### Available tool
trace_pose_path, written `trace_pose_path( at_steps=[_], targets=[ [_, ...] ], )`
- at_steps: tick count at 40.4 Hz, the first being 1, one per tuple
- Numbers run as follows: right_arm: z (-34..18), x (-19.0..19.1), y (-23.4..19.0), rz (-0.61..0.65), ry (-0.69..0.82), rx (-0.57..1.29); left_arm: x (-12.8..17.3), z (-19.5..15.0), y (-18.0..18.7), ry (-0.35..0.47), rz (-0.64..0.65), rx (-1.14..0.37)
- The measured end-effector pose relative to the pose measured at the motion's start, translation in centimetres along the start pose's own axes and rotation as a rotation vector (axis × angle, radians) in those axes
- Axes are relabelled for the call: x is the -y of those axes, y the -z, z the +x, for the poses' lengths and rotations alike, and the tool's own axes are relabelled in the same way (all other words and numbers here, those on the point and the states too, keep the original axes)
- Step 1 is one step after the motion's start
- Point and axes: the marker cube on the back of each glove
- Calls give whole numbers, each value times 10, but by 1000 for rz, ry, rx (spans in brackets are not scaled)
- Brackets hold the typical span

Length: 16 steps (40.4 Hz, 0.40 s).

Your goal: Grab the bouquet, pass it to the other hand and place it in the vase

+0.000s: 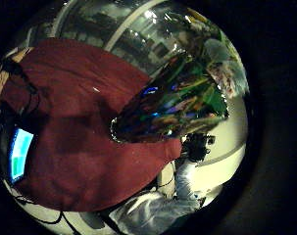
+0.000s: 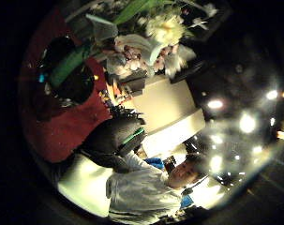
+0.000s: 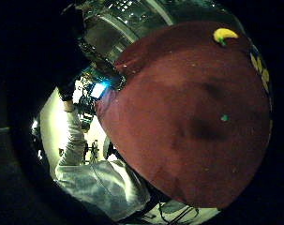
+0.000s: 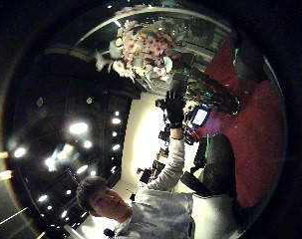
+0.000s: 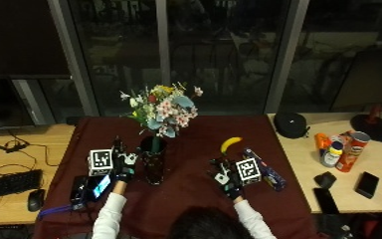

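1. Right hand (image 5: 229, 180) hovers low over the maroon cloth (image 5: 191, 199), well to the right of the vase (image 5: 154, 162). It holds nothing; whether its fingers are spread or curled I cannot tell. It seems done with its part and is best kept away from the vase.

2. Left hand (image 5: 122, 167) is just left of the vase, about level with its middle. I cannot tell if its fingers touch the glass or are apart from it. If they do rest there, ease them off sideways so the vase does not rock.

3. The vase stands upright on the tabletop (image 5: 297, 149), dark glass with green stems showing at its mouth.

4. The bouquet (image 5: 161, 112) already sits in the vase, pale pink and white blooms leaning slightly left above the rim. Judging from this, placement is nearly finished; check that the stems have settled before letting go.

5. Beyond and right of the vase lies a banana (image 5: 230, 144), clear of the work.
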Motion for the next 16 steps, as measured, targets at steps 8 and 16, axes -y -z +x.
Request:
trace_pose_path(
  at_steps=[8, 16],
  targets=[
    [40, 9, 26, 84, 75, -63, 31, 23, -39, -229, -14, 403],
    [72, 3, 30, 74, 5, -28, 31, 33, -71, -224, -38, 370]
  ],
)
